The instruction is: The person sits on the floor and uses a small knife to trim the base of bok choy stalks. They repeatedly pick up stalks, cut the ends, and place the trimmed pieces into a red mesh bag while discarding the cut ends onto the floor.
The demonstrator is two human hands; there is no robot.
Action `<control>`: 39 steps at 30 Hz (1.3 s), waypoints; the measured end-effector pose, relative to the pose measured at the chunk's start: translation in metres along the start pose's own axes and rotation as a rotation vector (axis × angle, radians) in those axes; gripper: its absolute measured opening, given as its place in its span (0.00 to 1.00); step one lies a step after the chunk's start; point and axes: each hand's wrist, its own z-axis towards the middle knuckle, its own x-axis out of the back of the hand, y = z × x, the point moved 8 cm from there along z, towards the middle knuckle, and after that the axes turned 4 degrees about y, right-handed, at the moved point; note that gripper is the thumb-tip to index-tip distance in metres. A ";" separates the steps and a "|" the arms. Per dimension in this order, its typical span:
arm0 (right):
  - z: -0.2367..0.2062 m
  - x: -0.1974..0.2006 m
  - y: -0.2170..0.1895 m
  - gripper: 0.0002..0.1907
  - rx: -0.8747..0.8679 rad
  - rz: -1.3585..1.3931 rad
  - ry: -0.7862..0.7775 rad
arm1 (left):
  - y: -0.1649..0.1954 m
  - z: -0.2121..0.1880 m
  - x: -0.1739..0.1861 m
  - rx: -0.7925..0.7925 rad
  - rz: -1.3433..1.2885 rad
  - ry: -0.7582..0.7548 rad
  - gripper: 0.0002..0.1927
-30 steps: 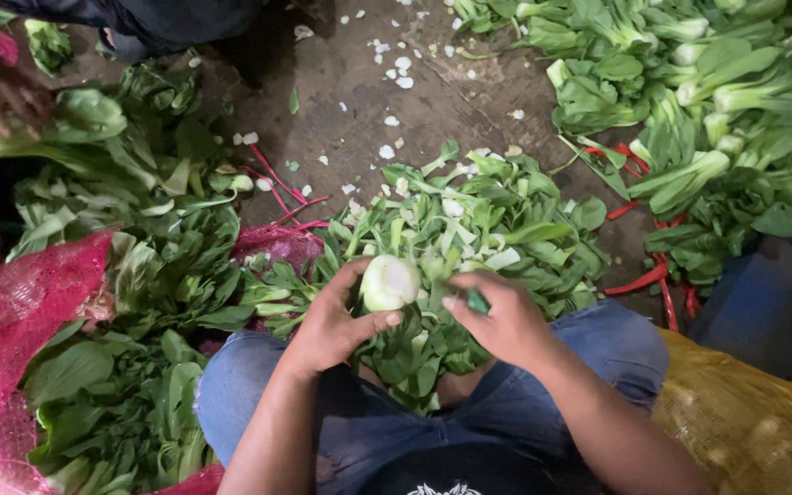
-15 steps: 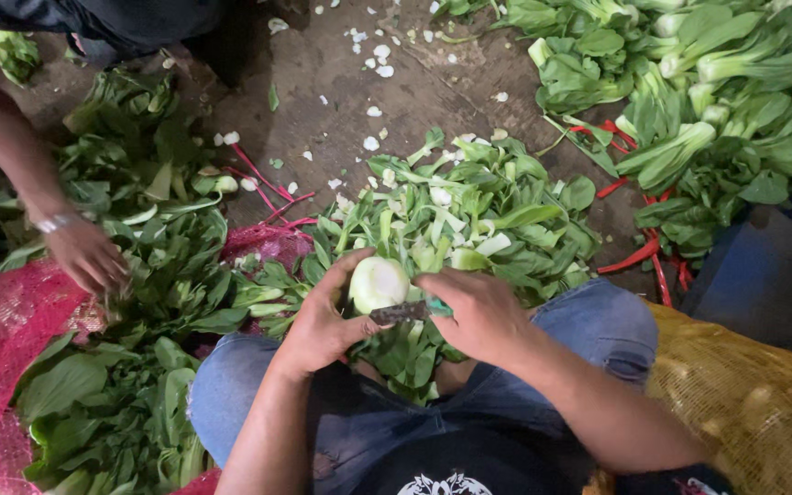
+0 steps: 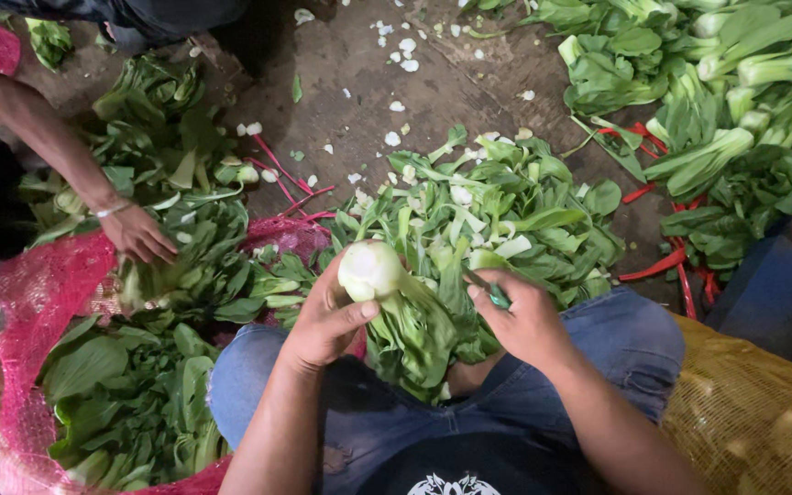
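Head view, scanned left to right. Far left: pink mesh sack [image 3: 11,302] spread open, filled with leafy greens [image 3: 130,394] toward lower left. Above it, co-worker's hand [image 3: 139,234] with a thin wrist bracelet, palm down on the greens in the sack; forearm entering from upper left. Centre left: left hand [image 3: 327,316] clenched around a bok choy head [image 3: 373,270], pale cut base up and leaves hanging down toward the lap, thumb pressed just below the base. Bok choy held above blue jeans [image 3: 634,339], centre of frame, just in front of a loose pile of trimmed leaves [image 3: 497,211] on the ground. Centre right: right hand [image 3: 524,316] closed on a small knife with a green handle [image 3: 495,293], blade mostly hidden by leaves; knife tip just beside the bok choy stalks. Upper centre: white stem trimmings [image 3: 401,50] scattered on dark ground. Upper right: heap of whole bok choy [image 3: 726,101], red bands [image 3: 657,266] lying near its lower edge. Lower right: yellow mesh sack [image 3: 753,412] beside the right knee.
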 end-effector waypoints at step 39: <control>0.060 0.018 0.049 0.10 -0.165 -0.546 -0.283 | 0.001 0.007 -0.015 -0.055 0.672 0.026 0.37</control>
